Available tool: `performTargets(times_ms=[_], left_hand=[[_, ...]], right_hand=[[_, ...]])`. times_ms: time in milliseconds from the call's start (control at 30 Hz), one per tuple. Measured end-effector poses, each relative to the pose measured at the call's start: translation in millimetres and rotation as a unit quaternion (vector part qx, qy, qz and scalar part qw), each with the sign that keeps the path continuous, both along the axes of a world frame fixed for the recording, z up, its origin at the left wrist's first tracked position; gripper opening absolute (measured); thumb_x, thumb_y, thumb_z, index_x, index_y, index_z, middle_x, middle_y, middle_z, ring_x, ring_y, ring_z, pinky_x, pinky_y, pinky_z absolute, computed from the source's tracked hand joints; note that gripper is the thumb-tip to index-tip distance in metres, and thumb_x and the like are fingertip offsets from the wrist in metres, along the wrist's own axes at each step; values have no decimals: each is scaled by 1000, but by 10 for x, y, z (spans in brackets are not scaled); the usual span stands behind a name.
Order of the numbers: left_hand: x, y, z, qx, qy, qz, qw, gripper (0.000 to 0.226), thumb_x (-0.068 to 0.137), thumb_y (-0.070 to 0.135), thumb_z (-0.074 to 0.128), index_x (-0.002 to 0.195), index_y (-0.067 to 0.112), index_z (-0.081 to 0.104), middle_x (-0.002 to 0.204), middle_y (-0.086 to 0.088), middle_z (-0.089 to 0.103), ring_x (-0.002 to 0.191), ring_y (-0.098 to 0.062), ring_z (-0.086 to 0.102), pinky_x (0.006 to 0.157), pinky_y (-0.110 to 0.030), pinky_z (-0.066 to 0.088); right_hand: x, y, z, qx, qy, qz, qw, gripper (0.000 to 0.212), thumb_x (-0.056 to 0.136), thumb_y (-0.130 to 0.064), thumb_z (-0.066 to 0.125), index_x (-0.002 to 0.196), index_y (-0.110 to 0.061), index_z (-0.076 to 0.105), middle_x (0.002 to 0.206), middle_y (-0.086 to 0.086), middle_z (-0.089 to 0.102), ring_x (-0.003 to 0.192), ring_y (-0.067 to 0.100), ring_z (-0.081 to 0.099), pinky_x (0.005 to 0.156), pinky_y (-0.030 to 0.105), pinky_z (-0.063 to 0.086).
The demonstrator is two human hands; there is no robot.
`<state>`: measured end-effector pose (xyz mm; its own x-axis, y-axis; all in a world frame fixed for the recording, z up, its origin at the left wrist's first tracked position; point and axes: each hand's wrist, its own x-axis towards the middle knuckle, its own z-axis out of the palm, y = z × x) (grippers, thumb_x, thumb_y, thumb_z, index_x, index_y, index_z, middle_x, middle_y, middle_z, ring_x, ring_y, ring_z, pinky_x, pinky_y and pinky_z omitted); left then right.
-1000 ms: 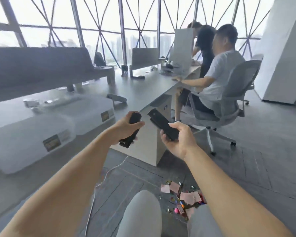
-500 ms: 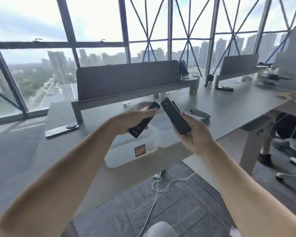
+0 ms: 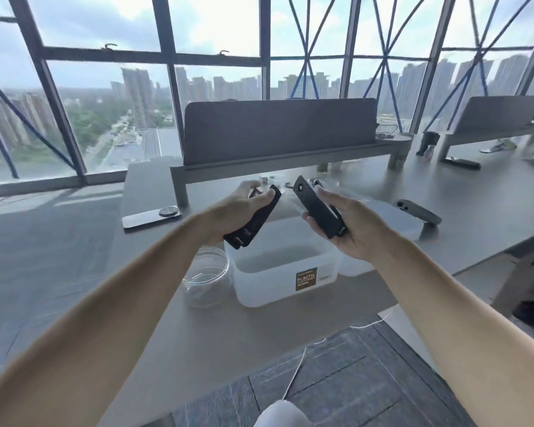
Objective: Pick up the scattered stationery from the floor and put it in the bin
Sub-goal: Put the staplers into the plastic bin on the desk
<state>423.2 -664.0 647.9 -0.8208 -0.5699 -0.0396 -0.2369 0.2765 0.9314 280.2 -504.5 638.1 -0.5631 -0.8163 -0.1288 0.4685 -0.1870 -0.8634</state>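
My left hand [image 3: 238,211] grips a flat black device [image 3: 255,221] and my right hand [image 3: 349,223] grips a second black device [image 3: 318,211]. Both hang over a translucent white plastic bin [image 3: 285,272] with a brown label, which stands open on the grey desk [image 3: 179,340]. The scattered stationery on the floor is out of view.
A clear round jar [image 3: 205,277] stands left of the bin, a second white container [image 3: 389,220] to its right. A phone [image 3: 150,217], a grey controller [image 3: 418,211] and a dark desk divider [image 3: 278,131] sit further back. A white cable [image 3: 296,371] hangs over the carpet.
My view has swung left and up, away from the seated person and the stationery on the floor, onto the desk. Both hands keep their black devices and now hang over the open bin.
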Motion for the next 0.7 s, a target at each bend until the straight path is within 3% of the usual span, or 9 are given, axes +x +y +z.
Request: performTargets(times_ms=[100, 167, 233, 300, 467, 567, 633, 700], left_hand=[[135, -175, -57, 35, 17, 25, 999, 62, 97, 33, 59, 147, 35, 23, 105, -14, 60, 75, -26, 61, 64, -38, 50], [262, -256, -102, 28, 33, 18, 999, 58, 93, 31, 68, 140, 32, 34, 110, -12, 63, 83, -28, 64, 71, -44, 50], [378, -303, -133, -11, 48, 1, 999, 44, 87, 26, 76, 124, 23, 54, 102, -9, 68, 79, -23, 66, 67, -38, 51], [442, -343, -147, -25, 56, 3, 998, 42, 78, 22, 84, 116, 25, 64, 95, -8, 71, 75, -20, 67, 64, -37, 52], [347, -427, -156, -79, 22, -12, 997, 79, 67, 15, 91, 135, 33, 54, 98, -3, 75, 83, -18, 73, 71, -33, 60], [180, -394, -176, -124, 31, -32, 991, 81, 70, 4, 87, 138, 28, 51, 96, -4, 72, 70, -3, 68, 62, -16, 53], [27, -429, -181, -144, 26, -39, 989, 79, 72, 1, 85, 138, 29, 51, 98, -9, 71, 67, -5, 65, 61, -14, 51], [-150, -484, -167, -155, 4, -55, 986, 80, 72, 2, 85, 139, 31, 52, 102, -9, 71, 72, -11, 65, 65, -16, 53]], right_hand=[[1, -103, 21, 38, 55, -7, 998, 35, 81, -17, 77, 108, 0, 62, 92, 13, 63, 64, 21, 66, 55, 26, 59], [20, -158, 18, 45, 84, -9, 995, 33, 77, -15, 79, 104, -3, 64, 89, 11, 64, 63, 21, 64, 56, 27, 59], [49, -217, 18, 66, 130, -4, 989, 39, 70, -17, 83, 100, -3, 63, 86, 11, 63, 64, 23, 64, 59, 29, 60], [77, -266, 5, 96, 195, -4, 976, 38, 74, -16, 83, 101, -2, 61, 83, 13, 61, 63, 24, 65, 60, 30, 59], [13, -299, -57, 162, 363, -17, 917, 41, 78, -24, 85, 106, -5, 60, 81, 11, 68, 66, 26, 70, 67, 37, 62], [-160, -299, -66, 174, 420, -3, 891, 49, 72, -33, 89, 104, -8, 61, 84, 11, 71, 73, 28, 74, 67, 39, 61], [-295, -321, -88, 179, 448, -12, 876, 63, 57, -46, 92, 101, -11, 64, 89, 12, 73, 81, 31, 74, 77, 48, 61], [-437, -355, -103, 160, 447, -15, 880, 57, 56, -42, 94, 98, -14, 66, 91, 11, 73, 81, 29, 73, 80, 48, 60]])
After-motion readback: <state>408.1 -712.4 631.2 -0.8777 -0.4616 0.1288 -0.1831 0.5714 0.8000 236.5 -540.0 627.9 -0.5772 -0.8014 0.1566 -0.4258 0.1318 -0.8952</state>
